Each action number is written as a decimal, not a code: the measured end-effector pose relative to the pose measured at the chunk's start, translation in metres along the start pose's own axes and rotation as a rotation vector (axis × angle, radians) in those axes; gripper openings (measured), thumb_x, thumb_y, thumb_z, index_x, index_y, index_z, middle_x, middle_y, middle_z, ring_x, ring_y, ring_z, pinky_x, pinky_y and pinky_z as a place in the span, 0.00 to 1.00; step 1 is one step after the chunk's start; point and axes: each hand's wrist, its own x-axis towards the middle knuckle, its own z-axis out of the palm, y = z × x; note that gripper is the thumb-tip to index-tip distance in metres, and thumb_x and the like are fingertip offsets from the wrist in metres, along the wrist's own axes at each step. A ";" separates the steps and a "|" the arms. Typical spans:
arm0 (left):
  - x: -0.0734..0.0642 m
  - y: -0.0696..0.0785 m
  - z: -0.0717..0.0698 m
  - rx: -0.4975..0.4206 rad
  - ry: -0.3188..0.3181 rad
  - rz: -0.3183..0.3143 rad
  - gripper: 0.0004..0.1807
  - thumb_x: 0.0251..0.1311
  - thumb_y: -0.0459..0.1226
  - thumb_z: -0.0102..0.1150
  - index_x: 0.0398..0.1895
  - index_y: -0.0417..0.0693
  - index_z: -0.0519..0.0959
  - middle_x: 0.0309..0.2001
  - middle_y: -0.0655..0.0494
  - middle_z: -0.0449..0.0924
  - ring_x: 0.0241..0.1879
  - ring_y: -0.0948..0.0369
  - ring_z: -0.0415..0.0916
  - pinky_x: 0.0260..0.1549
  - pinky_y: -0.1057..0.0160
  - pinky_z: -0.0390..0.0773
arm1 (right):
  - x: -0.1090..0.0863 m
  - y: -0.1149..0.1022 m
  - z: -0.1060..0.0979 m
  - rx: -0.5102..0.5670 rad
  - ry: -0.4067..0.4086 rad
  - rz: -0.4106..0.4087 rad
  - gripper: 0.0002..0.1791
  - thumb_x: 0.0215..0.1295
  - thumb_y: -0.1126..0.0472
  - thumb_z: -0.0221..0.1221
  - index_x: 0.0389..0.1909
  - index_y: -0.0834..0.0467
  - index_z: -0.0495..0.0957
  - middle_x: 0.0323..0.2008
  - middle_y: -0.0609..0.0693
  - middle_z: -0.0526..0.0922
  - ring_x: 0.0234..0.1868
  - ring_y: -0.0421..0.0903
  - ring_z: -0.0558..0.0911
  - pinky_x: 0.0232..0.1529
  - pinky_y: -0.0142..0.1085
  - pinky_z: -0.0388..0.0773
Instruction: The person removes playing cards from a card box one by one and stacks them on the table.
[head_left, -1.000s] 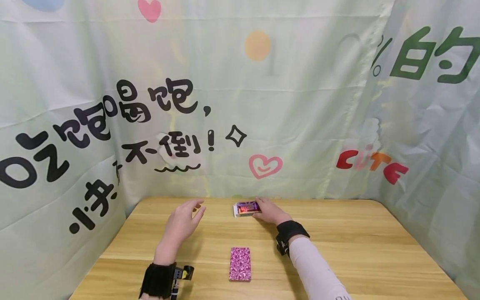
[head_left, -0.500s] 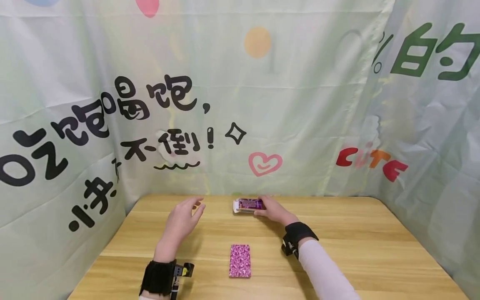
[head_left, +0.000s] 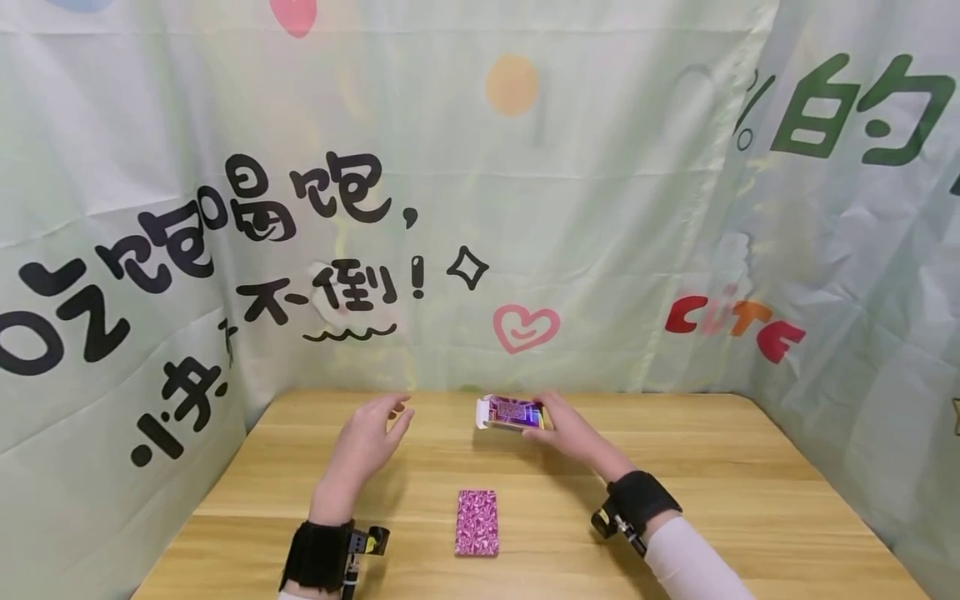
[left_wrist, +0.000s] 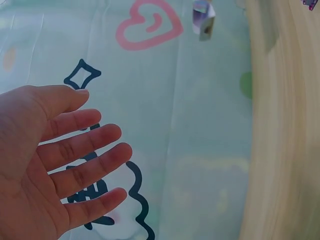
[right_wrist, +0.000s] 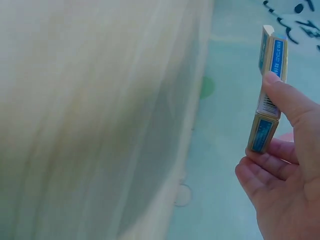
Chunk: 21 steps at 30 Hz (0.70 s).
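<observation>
My right hand (head_left: 572,433) grips the right end of a shiny purple card box (head_left: 513,412) near the table's back edge. In the right wrist view the thumb lies along the card box's (right_wrist: 270,95) narrow side, with fingers behind it. A white flap stands out at the box's left end; its inside cannot be seen. My left hand (head_left: 366,442) hovers over the left of the table, fingers spread and palm bare in the left wrist view. Between the hands, closer to me, lies a neat deck of cards (head_left: 477,523) with a pink-purple swirl pattern, touched by neither hand.
The light wooden table (head_left: 420,475) has a pale printed curtain (head_left: 600,250) hanging behind it and along both sides. A black strap with a small camera (head_left: 618,521) sits on the right wrist, and another strap (head_left: 318,557) on the left.
My right hand has moved to the right with the card box, which now looks tilted and raised. The left hand and the deck of cards have stayed put.
</observation>
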 end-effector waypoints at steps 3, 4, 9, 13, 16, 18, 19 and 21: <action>0.001 0.003 0.002 -0.011 -0.009 0.003 0.17 0.66 0.42 0.59 0.55 0.46 0.79 0.45 0.50 0.85 0.44 0.54 0.82 0.42 0.53 0.82 | -0.013 -0.005 -0.007 -0.026 0.023 -0.008 0.39 0.58 0.48 0.66 0.64 0.65 0.65 0.61 0.62 0.71 0.61 0.58 0.74 0.64 0.53 0.69; 0.002 0.005 0.002 -0.016 -0.010 0.005 0.17 0.66 0.42 0.59 0.55 0.46 0.79 0.44 0.50 0.85 0.44 0.54 0.82 0.42 0.54 0.81 | -0.017 -0.007 -0.009 -0.034 0.032 -0.011 0.39 0.58 0.48 0.66 0.64 0.65 0.65 0.61 0.62 0.72 0.62 0.59 0.73 0.64 0.54 0.69; 0.004 0.015 0.004 -0.040 -0.009 0.039 0.15 0.65 0.41 0.60 0.53 0.47 0.80 0.39 0.54 0.84 0.39 0.59 0.80 0.39 0.58 0.80 | -0.037 -0.018 -0.020 -0.066 0.082 -0.040 0.38 0.56 0.50 0.68 0.62 0.66 0.67 0.57 0.61 0.75 0.58 0.58 0.76 0.60 0.53 0.74; 0.005 0.026 0.005 -0.064 -0.001 0.086 0.13 0.64 0.39 0.61 0.49 0.47 0.81 0.35 0.57 0.82 0.36 0.61 0.78 0.37 0.61 0.79 | -0.052 -0.026 -0.026 -0.099 0.121 -0.065 0.36 0.55 0.52 0.69 0.60 0.66 0.69 0.53 0.60 0.77 0.54 0.55 0.77 0.56 0.50 0.76; 0.004 0.034 0.005 -0.098 -0.013 0.099 0.12 0.63 0.39 0.61 0.48 0.47 0.82 0.33 0.59 0.81 0.34 0.63 0.77 0.36 0.64 0.78 | -0.064 -0.031 -0.030 -0.110 0.121 -0.058 0.36 0.55 0.50 0.69 0.60 0.65 0.69 0.53 0.58 0.77 0.55 0.53 0.77 0.56 0.49 0.77; 0.003 0.039 0.005 -0.123 -0.027 0.106 0.12 0.63 0.40 0.61 0.48 0.47 0.82 0.32 0.61 0.81 0.33 0.65 0.76 0.35 0.66 0.77 | -0.071 -0.033 -0.031 -0.119 0.121 -0.062 0.36 0.55 0.48 0.69 0.60 0.64 0.70 0.53 0.56 0.76 0.53 0.51 0.77 0.54 0.48 0.78; 0.002 0.041 0.006 -0.138 -0.034 0.109 0.12 0.63 0.40 0.61 0.47 0.48 0.82 0.32 0.62 0.81 0.32 0.66 0.75 0.34 0.68 0.77 | -0.074 -0.034 -0.031 -0.130 0.122 -0.063 0.37 0.55 0.48 0.69 0.60 0.64 0.70 0.53 0.56 0.76 0.53 0.51 0.77 0.54 0.48 0.78; 0.000 0.047 0.008 -0.173 -0.056 0.118 0.11 0.64 0.40 0.61 0.46 0.49 0.82 0.31 0.63 0.80 0.32 0.68 0.74 0.34 0.69 0.76 | -0.079 -0.036 -0.030 -0.144 0.132 -0.073 0.36 0.54 0.48 0.69 0.59 0.63 0.70 0.52 0.55 0.76 0.53 0.51 0.78 0.54 0.47 0.78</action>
